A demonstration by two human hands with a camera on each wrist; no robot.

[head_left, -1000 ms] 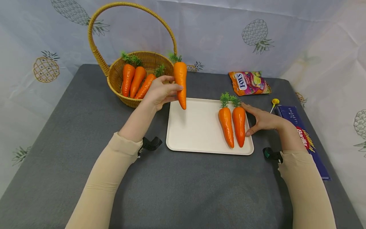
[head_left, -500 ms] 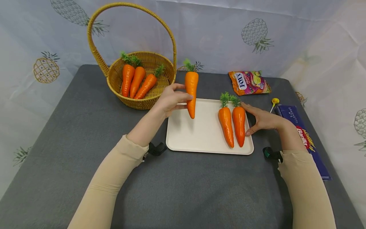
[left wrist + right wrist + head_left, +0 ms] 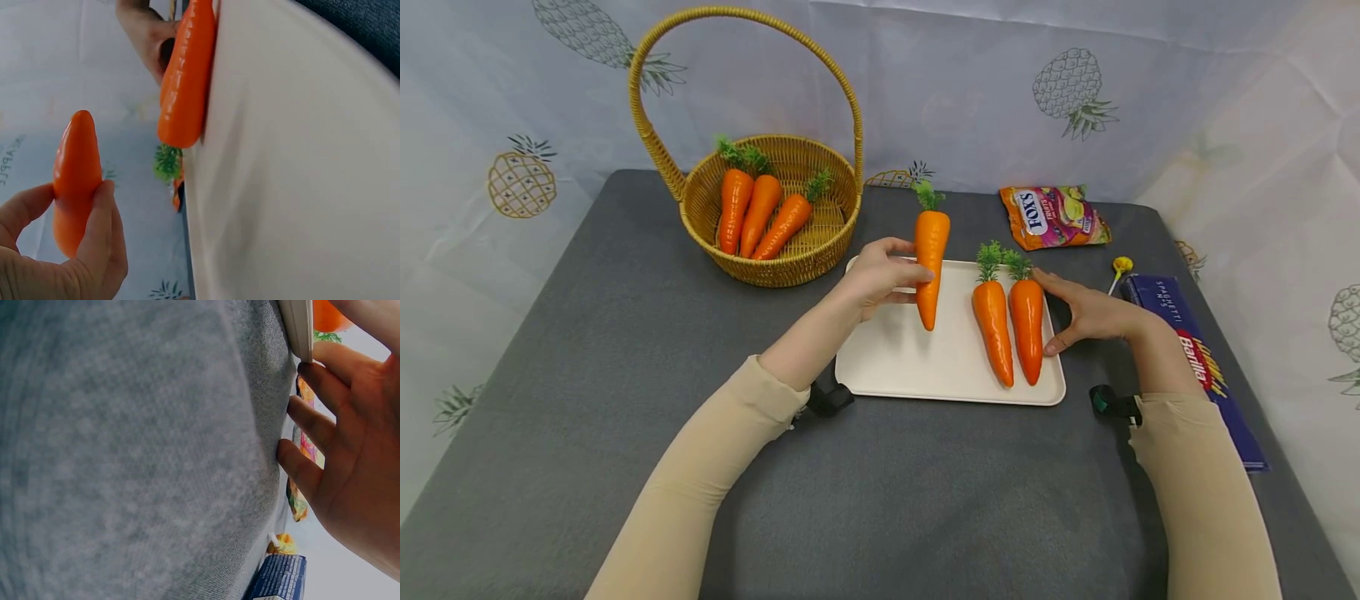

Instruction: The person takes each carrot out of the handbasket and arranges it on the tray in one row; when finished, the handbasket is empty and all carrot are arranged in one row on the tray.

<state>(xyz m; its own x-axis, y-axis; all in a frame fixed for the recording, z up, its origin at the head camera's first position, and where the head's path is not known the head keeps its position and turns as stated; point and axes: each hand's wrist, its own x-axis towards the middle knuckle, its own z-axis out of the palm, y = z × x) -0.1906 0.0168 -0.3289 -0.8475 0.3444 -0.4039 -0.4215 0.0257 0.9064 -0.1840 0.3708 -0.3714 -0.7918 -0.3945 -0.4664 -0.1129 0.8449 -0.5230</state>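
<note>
My left hand (image 3: 883, 277) pinches an orange carrot (image 3: 931, 250) between thumb and fingers. It hangs upright above the left part of the cream tray (image 3: 910, 367), green top up, tip down. The left wrist view shows the thumb on one side of this carrot (image 3: 76, 169) and the fingers on the other. Two more carrots lie side by side at the tray's right end, a left one (image 3: 994, 333) and a right one (image 3: 1027, 329). My right hand (image 3: 1093, 312) rests at the tray's right edge, fingers spread; in the right wrist view its fingertips (image 3: 289, 450) reach the tabletop beside the rim.
A wicker basket (image 3: 775, 272) with a tall handle holds three carrots (image 3: 762, 212) at the back left. Behind and right of the tray lie a Fox's candy bag (image 3: 1056, 218), a yellow lollipop (image 3: 1122, 267) and a blue Barilla spaghetti box (image 3: 1198, 367). A pineapple-print cloth hangs behind.
My left hand has carried the carrot rightward and nearer, from beside the basket to over the tray. The right hand and the two carrots on the tray have stayed put.
</note>
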